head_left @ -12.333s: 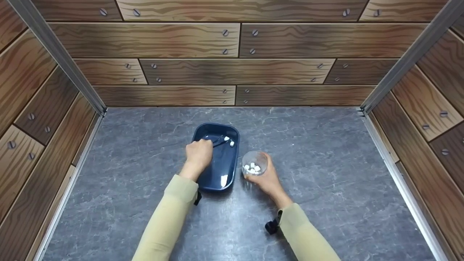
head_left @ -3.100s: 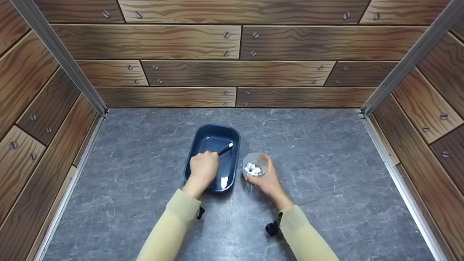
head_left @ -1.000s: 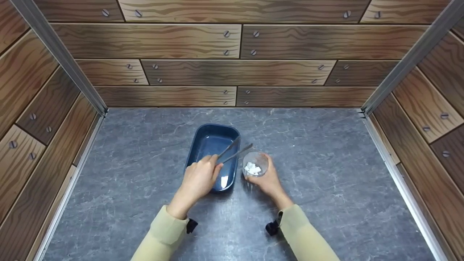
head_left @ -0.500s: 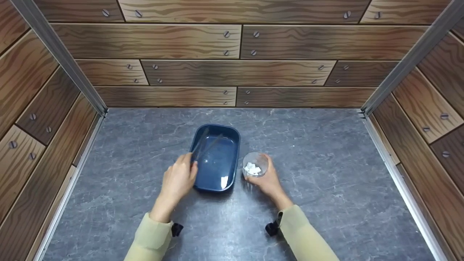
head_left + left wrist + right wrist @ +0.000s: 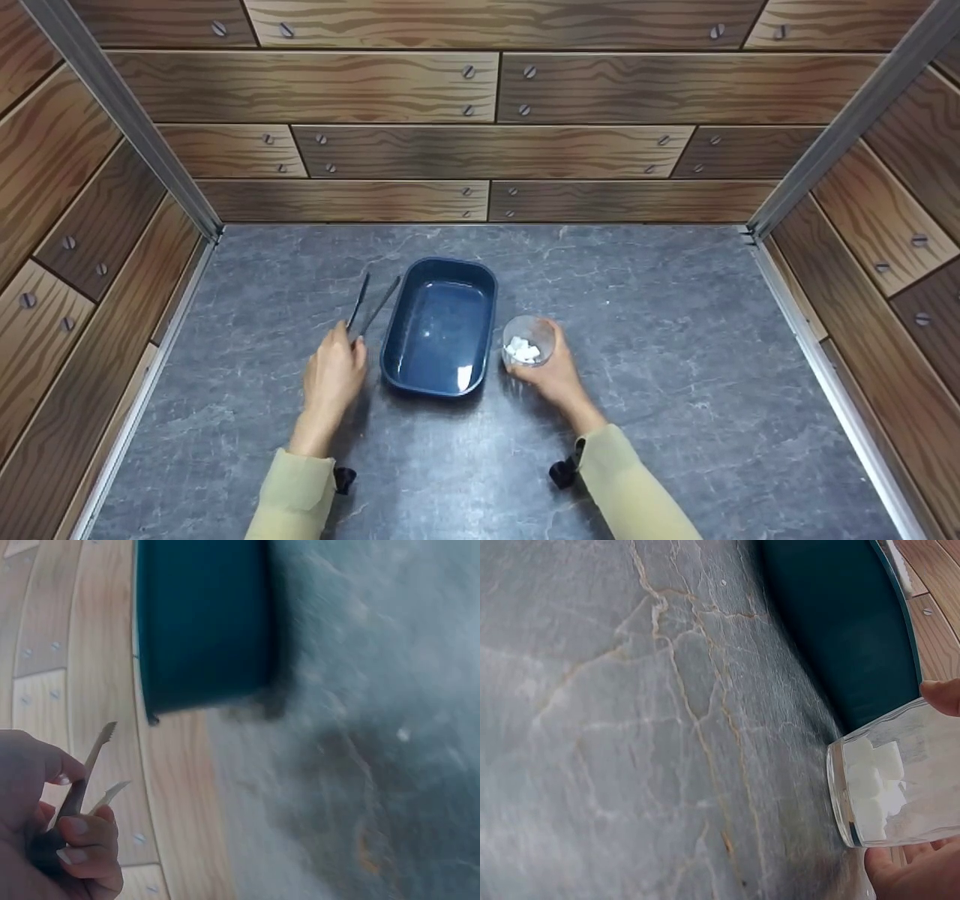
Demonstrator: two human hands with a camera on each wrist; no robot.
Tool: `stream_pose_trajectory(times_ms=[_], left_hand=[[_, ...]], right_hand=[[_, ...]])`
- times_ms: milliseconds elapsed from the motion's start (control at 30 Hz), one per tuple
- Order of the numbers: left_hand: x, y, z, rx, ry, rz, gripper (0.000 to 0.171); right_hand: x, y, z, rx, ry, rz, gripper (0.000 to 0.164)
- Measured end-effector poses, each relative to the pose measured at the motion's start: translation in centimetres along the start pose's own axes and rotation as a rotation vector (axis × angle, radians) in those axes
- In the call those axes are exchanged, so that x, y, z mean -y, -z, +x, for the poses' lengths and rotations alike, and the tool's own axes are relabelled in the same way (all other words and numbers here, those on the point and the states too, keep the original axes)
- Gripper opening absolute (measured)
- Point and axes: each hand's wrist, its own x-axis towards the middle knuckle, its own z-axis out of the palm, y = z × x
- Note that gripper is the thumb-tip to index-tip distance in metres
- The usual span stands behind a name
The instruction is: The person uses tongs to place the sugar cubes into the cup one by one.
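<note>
My left hand (image 5: 334,375) holds a pair of dark tongs (image 5: 361,301) just left of the blue tray; their two arms stand apart, with nothing between the tips. In the left wrist view the thumb and fingers pinch the tongs (image 5: 73,799), whose tips are toothed. My right hand (image 5: 556,375) grips a clear glass (image 5: 529,330) standing on the table, right of the tray. Several white cubes (image 5: 874,780) lie at the bottom of the glass. The blue tray (image 5: 439,394) has a bare bottom with bright reflections.
A grey marbled tabletop (image 5: 675,360) lies under everything. Wood-patterned walls (image 5: 487,150) close off the back and both sides, with metal strips at the corners. A black wrist camera (image 5: 562,472) hangs below the right sleeve.
The last white cubes have gone from the tray into the glass. My left hand has swung the tongs from beside the glass, across the tray, to its left. The right hand has stayed put.
</note>
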Motion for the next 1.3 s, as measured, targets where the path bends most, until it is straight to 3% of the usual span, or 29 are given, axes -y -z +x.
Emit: stream_pose_trajectory(times_ms=[300,633,1033,1300], left_hand=[[2.0,-0.5,-0.3,0.099,0.107,0.044,0.032],[3.2,-1.2,-0.4,0.195,0.111,0.055,0.020],[3.7,-1.5,-0.6,0.229,0.149,0.042,0.020],[3.9,-1.4,-0.4,0.303,0.159,0.095,0.025]], right_hand=[[0.0,0.1,0.1,0.004,-0.015,-0.036,0.101],[0.0,0.2,0.1,0.005,-0.001,-0.041,0.099],[0.2,0.2,0.0,0.001,0.001,-0.059,0.097],[0.2,0.3,0.0,-0.015,0.012,-0.099,0.097]])
